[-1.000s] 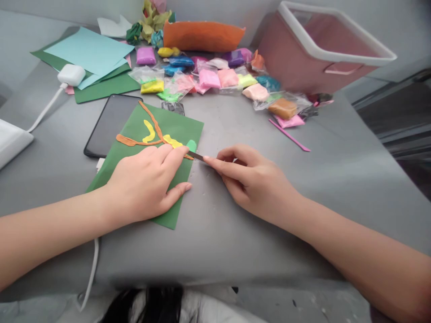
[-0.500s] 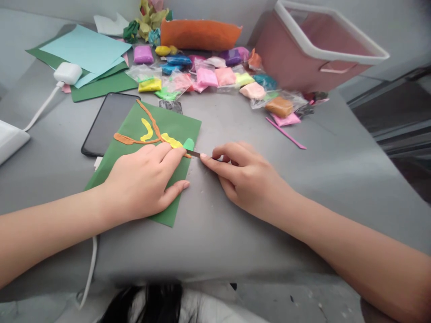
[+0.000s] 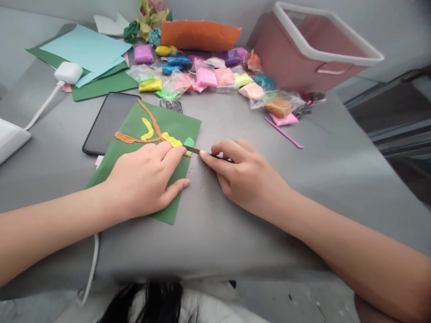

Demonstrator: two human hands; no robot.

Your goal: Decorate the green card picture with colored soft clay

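Observation:
A green sheet lies on the grey table, bearing brown clay strips, yellow clay shapes and a light green clay piece at its right edge. My left hand rests flat on the sheet with its thumb apart, fingertips by the yellow clay. Between thumb and fingers, my right hand holds a thin dark-handled blade. The blade's tip is at the light green clay, close to my left index fingertip. Whether it touches that finger I cannot tell.
A phone lies partly beneath the sheet. Behind are bagged clay packs, an orange roll and coloured papers. A pink bin stands back right, with a pink stick before it. A white charger is at left.
The blade has shifted slightly at the light green clay, and more of its dark handle shows. My left hand stays on the sheet. The whole view has moved very slightly.

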